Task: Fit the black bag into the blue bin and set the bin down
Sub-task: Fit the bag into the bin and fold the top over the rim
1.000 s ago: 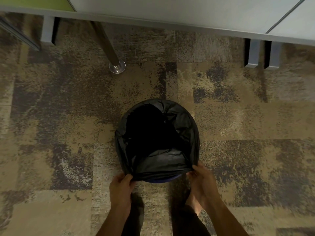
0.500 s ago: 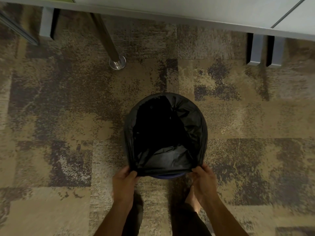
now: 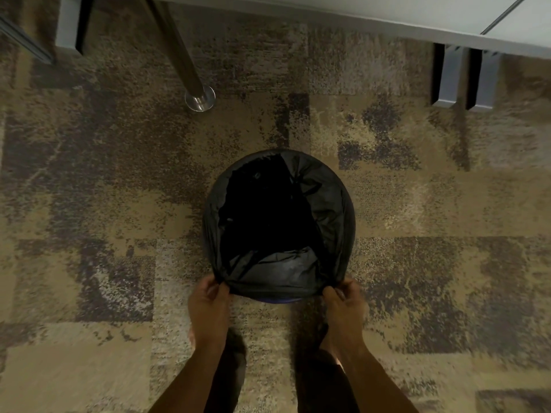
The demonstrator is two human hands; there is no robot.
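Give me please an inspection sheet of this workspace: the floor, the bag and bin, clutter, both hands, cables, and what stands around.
Surface: patterned brown carpet, no spills seen.
Job's things: black bag lines the blue bin, folded over its rim; only a blue sliver shows at the near edge.
Clutter: nothing seen.
Grippers: left hand and right hand each pinch the bag at the near rim.
Cables: nothing seen.
Surroundings: desk edge at top, round metal leg with a foot disc, grey supports.

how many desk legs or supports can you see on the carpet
4. A round metal leg upper left of centre, a grey support at far upper left, and two grey supports side by side at upper right. The desk may hide others.
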